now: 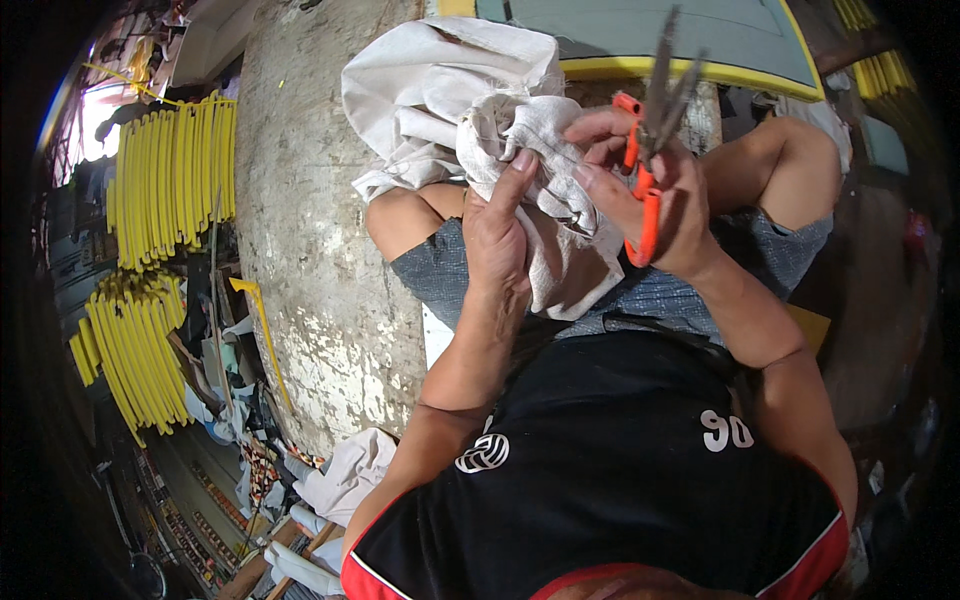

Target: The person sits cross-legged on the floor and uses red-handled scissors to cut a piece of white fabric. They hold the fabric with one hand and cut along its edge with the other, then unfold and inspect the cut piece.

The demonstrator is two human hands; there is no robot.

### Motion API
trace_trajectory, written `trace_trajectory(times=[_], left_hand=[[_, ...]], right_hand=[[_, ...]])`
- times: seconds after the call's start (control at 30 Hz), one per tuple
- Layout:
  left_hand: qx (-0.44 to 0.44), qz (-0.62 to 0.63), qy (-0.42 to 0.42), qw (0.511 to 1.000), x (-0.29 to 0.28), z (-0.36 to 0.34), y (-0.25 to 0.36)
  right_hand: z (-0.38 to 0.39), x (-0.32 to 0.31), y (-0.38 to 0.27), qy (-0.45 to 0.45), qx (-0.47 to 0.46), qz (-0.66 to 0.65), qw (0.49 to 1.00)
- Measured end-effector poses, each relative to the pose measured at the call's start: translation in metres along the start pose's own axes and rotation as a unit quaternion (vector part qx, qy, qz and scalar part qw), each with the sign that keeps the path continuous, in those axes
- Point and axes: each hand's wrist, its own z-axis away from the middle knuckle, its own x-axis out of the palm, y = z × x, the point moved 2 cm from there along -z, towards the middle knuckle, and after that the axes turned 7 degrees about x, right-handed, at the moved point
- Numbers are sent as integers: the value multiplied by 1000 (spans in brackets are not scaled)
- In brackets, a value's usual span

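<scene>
Black shirt (620,400): one white ball emblem (483,453), two white digits (714,430)
White cloth (500,125): bunched between the hands, piece count unclear
Scissors (648,222): one pair, orange handles
Left hand (498,232): pinching cloth
Right hand (680,205): grasping scissors, thumb against cloth

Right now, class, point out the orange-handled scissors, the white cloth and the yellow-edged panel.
Orange-handled scissors (655,122): head view, metal blades just above the pivot.
White cloth (540,130): head view, a bunched fold.
Yellow-edged panel (618,38): head view, bare grey surface left of the blades.
</scene>
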Motion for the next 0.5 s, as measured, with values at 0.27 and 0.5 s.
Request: trace_trajectory(times=[0.27, 0.5], left_hand=[[-39, -16, -29, 999, 4, 4, -5], [-50, -11, -41, 998, 12, 3, -3]], right_hand=[[2, 2, -2, 45, 11, -3, 999], [3, 0, 2, 34, 52, -3, 998]])
